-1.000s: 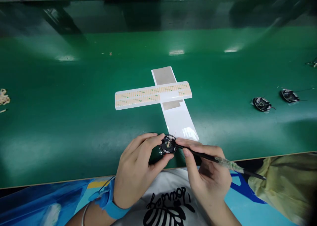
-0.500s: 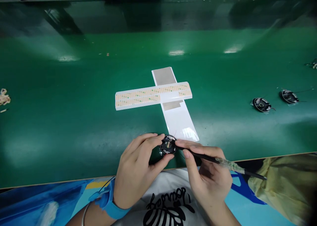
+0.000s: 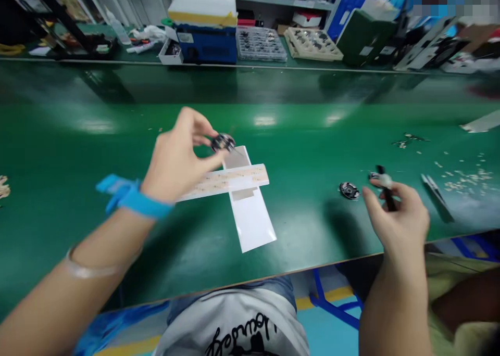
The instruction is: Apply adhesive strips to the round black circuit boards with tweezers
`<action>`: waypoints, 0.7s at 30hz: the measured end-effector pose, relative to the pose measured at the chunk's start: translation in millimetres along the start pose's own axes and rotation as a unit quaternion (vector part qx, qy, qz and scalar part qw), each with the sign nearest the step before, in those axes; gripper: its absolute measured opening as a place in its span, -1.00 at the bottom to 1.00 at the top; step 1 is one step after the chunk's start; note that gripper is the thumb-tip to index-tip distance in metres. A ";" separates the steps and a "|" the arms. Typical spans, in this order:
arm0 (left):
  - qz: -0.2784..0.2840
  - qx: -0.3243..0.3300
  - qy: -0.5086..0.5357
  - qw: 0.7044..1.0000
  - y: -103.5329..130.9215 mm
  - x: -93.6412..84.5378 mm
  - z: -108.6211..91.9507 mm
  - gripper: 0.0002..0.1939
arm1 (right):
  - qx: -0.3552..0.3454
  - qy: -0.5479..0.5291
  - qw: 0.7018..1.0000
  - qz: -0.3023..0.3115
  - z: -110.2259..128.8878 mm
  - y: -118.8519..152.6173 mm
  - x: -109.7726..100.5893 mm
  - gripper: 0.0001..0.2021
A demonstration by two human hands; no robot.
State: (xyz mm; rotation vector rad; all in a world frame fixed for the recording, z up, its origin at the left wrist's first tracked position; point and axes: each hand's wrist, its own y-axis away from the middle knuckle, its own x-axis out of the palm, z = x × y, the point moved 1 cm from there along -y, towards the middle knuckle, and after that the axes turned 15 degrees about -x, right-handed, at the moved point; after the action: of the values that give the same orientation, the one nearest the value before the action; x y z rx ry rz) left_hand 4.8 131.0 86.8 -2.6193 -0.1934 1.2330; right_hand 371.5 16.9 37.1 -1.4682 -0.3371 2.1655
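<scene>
My left hand [image 3: 179,158] is over the strips, fingers pinched on a small round black electronic part [image 3: 223,142] with a thin wire. Under it lie a white-backed sheet of adhesive pads [image 3: 246,178] and, crossing beneath, a white strip with grey patches [image 3: 253,220]. My right hand [image 3: 398,215], off to the right, is closed around a slim black tool [image 3: 386,192] with a pale wrapping; blur hides its tip. Near those fingers sit another round black part [image 3: 349,190] and a second one [image 3: 375,178], partly covered by the hand.
Metal tweezers [image 3: 437,195] lie at the right among scattered small pale bits [image 3: 469,179]. A blue box [image 3: 207,43], a clear tray of parts [image 3: 261,43] and a beige tray [image 3: 313,43] stand on the back ledge. Another person's yellowish clothing [image 3: 445,278] shows at lower right.
The left hand has lifted the round part forward and left, away from the table's front edge. The right hand has moved right with the tool, away from the part. The view has tilted up.
</scene>
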 end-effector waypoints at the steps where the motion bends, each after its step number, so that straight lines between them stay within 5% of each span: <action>1: -0.002 -0.046 -0.028 0.999 -27.8 6.8 9.8 -0.57 | 0.013 0.026 1.000 -0.001 -12.0 -9.8 -0.1 -0.53; 5: -0.037 -0.135 -0.084 0.987 -100.0 35.7 54.6 -0.58 | 0.017 0.034 0.994 0.101 -39.4 -30.9 7.9 -0.36; 9: -0.014 -0.123 -0.100 0.987 -106.8 41.1 74.5 -0.54 | -0.028 0.015 0.985 0.167 -47.7 -34.1 15.4 -0.43; 13: 0.000 -0.055 -0.114 0.992 -56.6 22.3 58.9 -0.48 | -0.066 -0.034 0.988 0.134 -8.1 -19.0 13.7 -0.51; 17: 0.146 0.077 -0.094 0.982 34.3 11.6 32.4 -0.72 | -0.191 -0.203 0.937 0.210 96.3 31.2 20.3 -0.71; 21: 0.227 0.163 -0.077 0.957 89.6 16.3 22.3 -0.58 | -0.251 -0.065 0.933 0.251 175.6 85.1 37.0 -0.67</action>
State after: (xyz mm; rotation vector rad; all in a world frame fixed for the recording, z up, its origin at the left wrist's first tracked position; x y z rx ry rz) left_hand -0.6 52.0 36.8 -2.3456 0.5686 1.4602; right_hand 176.9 -22.8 36.3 -1.8421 -0.6629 2.7341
